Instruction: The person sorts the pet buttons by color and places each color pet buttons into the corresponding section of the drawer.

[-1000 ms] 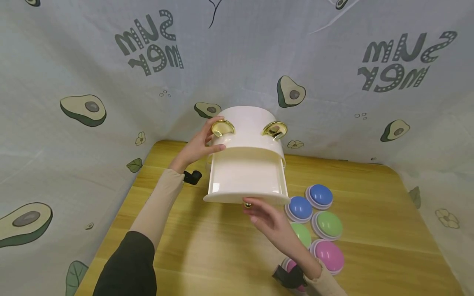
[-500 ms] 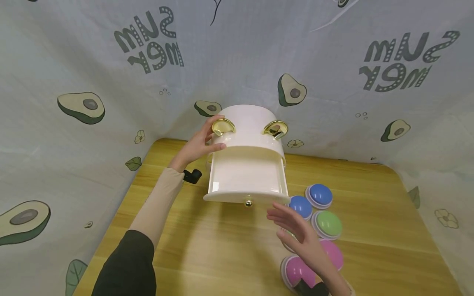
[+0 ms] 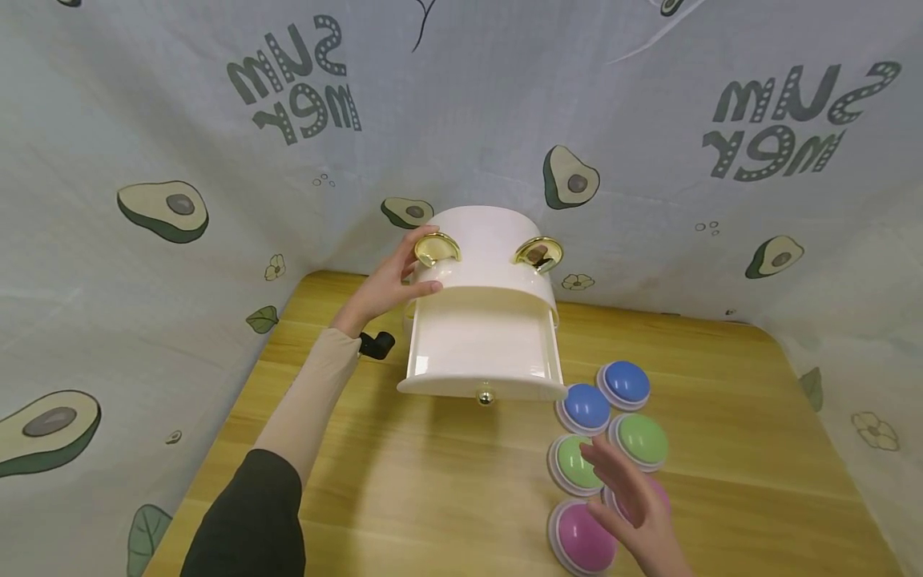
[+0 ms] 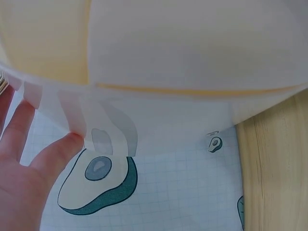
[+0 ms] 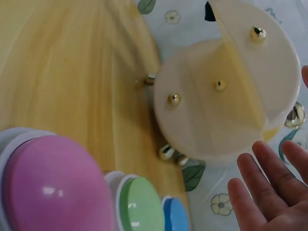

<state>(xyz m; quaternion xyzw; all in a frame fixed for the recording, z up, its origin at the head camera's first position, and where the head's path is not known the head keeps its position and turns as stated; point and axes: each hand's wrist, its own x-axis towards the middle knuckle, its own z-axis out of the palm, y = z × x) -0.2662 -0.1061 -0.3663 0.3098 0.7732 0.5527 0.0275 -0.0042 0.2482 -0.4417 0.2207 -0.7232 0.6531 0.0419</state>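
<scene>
A small white rounded drawer cabinet (image 3: 493, 252) with two gold ear-shaped pieces stands at the back of the table. Its top drawer (image 3: 447, 387) is pulled out, with a gold knob (image 3: 485, 394) on the front and a bare white inside. My left hand (image 3: 385, 284) rests spread on the cabinet's left side by the gold ear; in the left wrist view its fingertips (image 4: 74, 139) touch the glossy white wall. My right hand (image 3: 638, 505) holds nothing and hovers, fingers extended, over the round domed buttons, overlapping a pink one (image 3: 658, 490) in the head view.
Several domed buttons with white bases sit right of the cabinet: blue (image 3: 586, 407), green (image 3: 642, 438) and pink (image 3: 586, 537). The right wrist view shows more gold knobs (image 5: 174, 99) on the cabinet front. A printed cloth (image 3: 461, 104) hangs behind the wooden table (image 3: 735, 417).
My right hand has let go of the drawer knob and moved right and toward me, over the buttons. The drawer stays pulled out, and my left hand stays on the cabinet.
</scene>
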